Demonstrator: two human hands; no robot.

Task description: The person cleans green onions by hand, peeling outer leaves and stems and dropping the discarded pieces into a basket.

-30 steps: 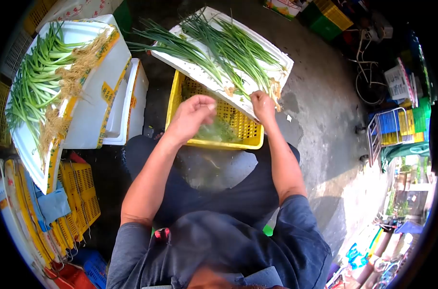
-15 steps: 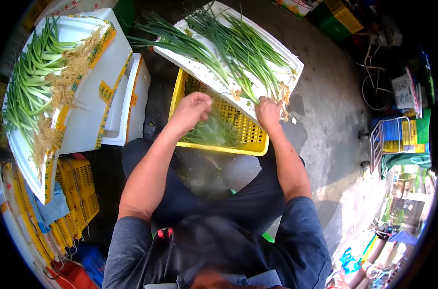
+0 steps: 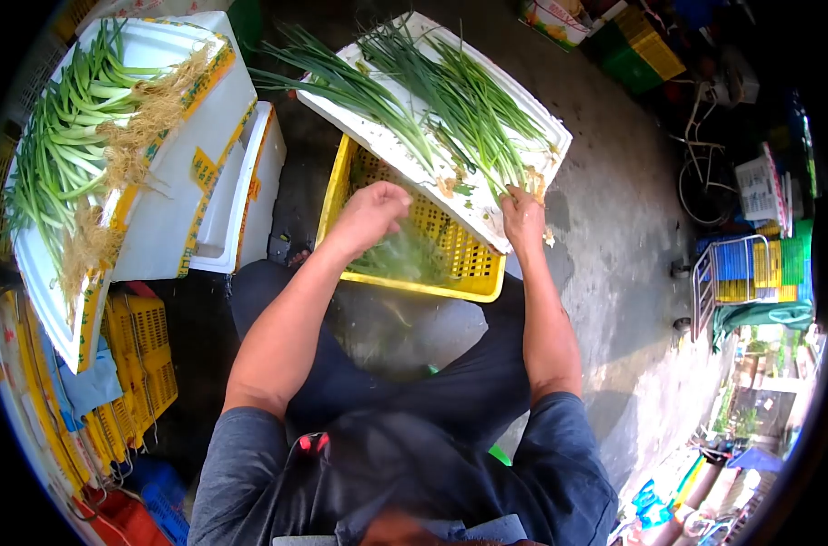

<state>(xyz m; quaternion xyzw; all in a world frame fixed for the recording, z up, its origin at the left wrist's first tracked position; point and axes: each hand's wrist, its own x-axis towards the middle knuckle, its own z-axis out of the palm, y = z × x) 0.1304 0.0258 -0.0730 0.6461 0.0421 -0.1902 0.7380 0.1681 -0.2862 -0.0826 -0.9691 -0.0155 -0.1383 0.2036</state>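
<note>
Long green onions point(image 3: 469, 105) lie in bunches across a white foam lid point(image 3: 423, 177), which rests over the back of a yellow basket point(image 3: 482, 289). At the root end of the right-hand bunch is my right hand point(image 3: 523, 217), its fingers closed on the green onions. My left hand point(image 3: 375, 214) hovers above the left part of the basket, fingers curled together; whatever they may hold is too small to make out. Green scraps point(image 3: 405, 257) lie inside the basket beneath it.
To the left, leafy stalks with long roots point(image 3: 77, 136) lie on another foam lid above white foam boxes point(image 3: 164, 227). Yellow crates point(image 3: 141, 350) stand at lower left. At right are a metal cart point(image 3: 705, 282) and stacked crates point(image 3: 778, 264).
My right hand has moved slightly right along the root ends of the green onions. My left hand stays over the basket, its fingers still curled. The whole view has shifted a little.
</note>
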